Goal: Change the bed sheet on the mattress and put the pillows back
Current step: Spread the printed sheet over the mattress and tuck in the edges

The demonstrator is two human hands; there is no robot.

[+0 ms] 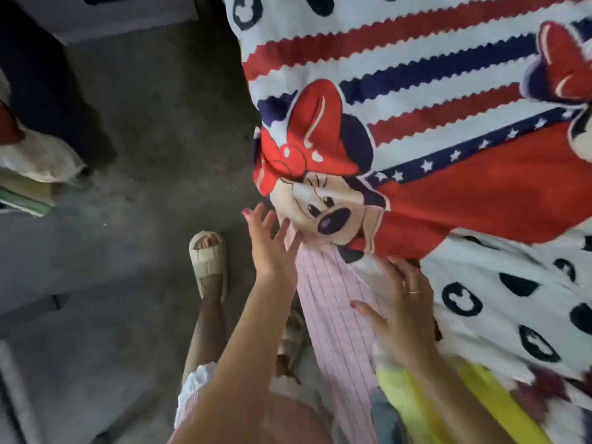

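Step in hand, as judged: fitting the new sheet over a mattress corner. The cartoon-print bed sheet (448,100) covers the mattress top and hangs over its near edge. Below that edge the pink-striped mattress (333,312) side is exposed.

Left hand (269,245): fingers spread and straight, fingertips at the sheet's hanging edge, gripping nothing.

Right hand (400,306): fingers extended, flat against the mattress side just under the sheet's hem, holding nothing.

No pillows in view.

Next move likely calls for pinching the hem, pulling it down over the corner and tucking under.
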